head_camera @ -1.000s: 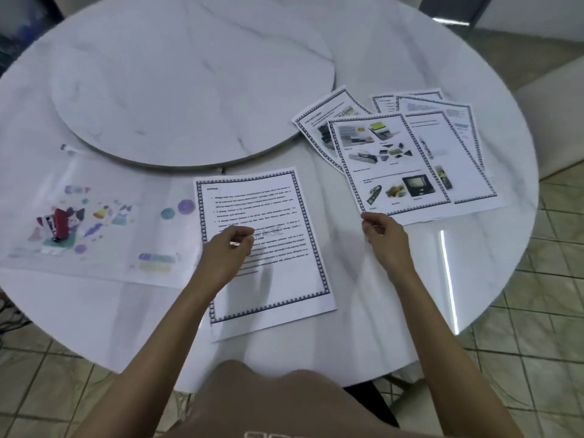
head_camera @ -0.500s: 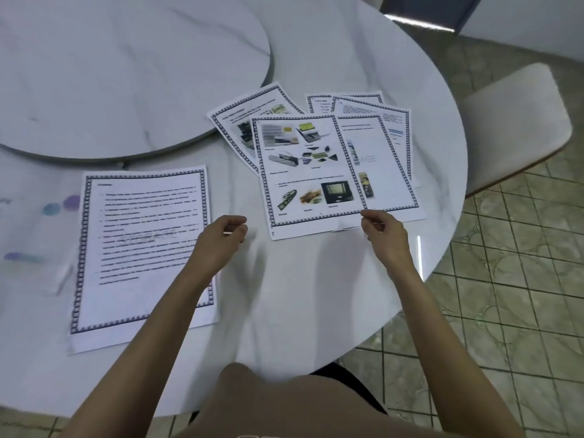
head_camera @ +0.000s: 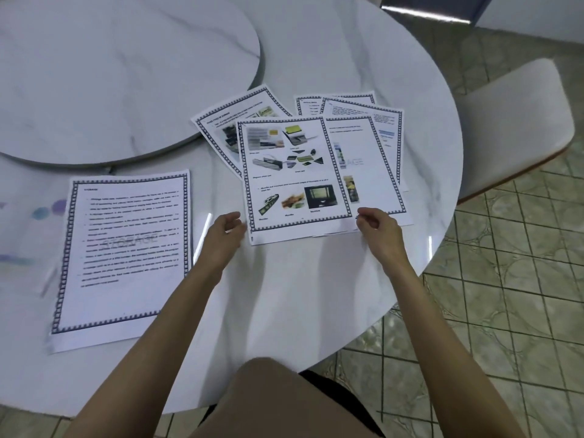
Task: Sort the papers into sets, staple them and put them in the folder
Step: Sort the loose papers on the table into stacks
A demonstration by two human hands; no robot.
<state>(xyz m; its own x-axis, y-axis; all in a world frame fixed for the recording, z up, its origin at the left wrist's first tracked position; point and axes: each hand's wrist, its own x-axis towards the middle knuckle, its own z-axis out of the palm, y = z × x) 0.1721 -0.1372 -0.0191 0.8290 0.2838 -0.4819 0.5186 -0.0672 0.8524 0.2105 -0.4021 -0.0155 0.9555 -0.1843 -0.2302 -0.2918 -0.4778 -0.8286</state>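
A fan of several bordered printed sheets lies on the white marble table (head_camera: 300,305); the top picture sheet (head_camera: 294,175) shows photos of devices. My right hand (head_camera: 376,229) pinches the lower right corner of this sheet. My left hand (head_camera: 226,232) hovers at its lower left corner, fingers curled and apart, holding nothing. A single text sheet (head_camera: 126,251) lies apart to the left. The clear folder (head_camera: 28,235) with coloured prints shows only partly at the left edge. No stapler is in sight.
A raised round marble turntable (head_camera: 120,74) fills the back left of the table. A white padded chair (head_camera: 512,121) stands to the right beyond the table's rim. Tiled floor lies to the right and below.
My view has swung to the right, so the folder and stapler slid out of frame. My left hand left the text sheet and came to the picture sheet's lower left corner.
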